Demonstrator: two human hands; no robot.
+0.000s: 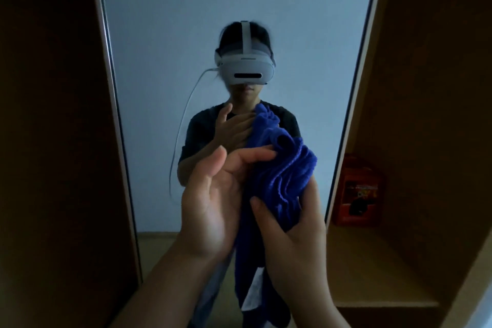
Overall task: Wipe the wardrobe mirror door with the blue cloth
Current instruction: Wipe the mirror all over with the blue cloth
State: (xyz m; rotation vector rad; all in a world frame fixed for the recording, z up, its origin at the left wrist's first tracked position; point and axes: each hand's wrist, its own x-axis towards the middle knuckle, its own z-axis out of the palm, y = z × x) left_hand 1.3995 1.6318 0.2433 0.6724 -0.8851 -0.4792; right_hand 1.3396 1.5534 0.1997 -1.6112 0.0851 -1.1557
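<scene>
A: How far along is the wiping?

B: It does not look begun, as far as one frame can show. The cloth (277,176) is bunched up in front of the mirror (165,34), between the person's hands, and no part of it can be seen pressed flat on the glass. Whether any of the glass has been wiped cannot be told; the light is dim and no streaks or marks show.

A: So what is left?

B: By that reading, the whole job: gather the cloth into a pad, put it to the glass and work over the door.

A: Who holds the cloth?

B: The right hand (295,242) does. Its fingers are curled round the lower part of the bundle, with the thumb across the near side, so it is closed on the cloth. A tail of cloth hangs down below that hand.

A: And the left hand (210,202)?

B: Mostly open. The palm faces right toward the cloth, the thumb stands up, and the fingers reach across to touch the upper folds. It seems to steady or arrange the cloth rather than grip it.

A: Anything else nearby?

B: A red box (359,192) sits on a shelf (372,269) to the right of the mirror, well apart from the hands.
</scene>
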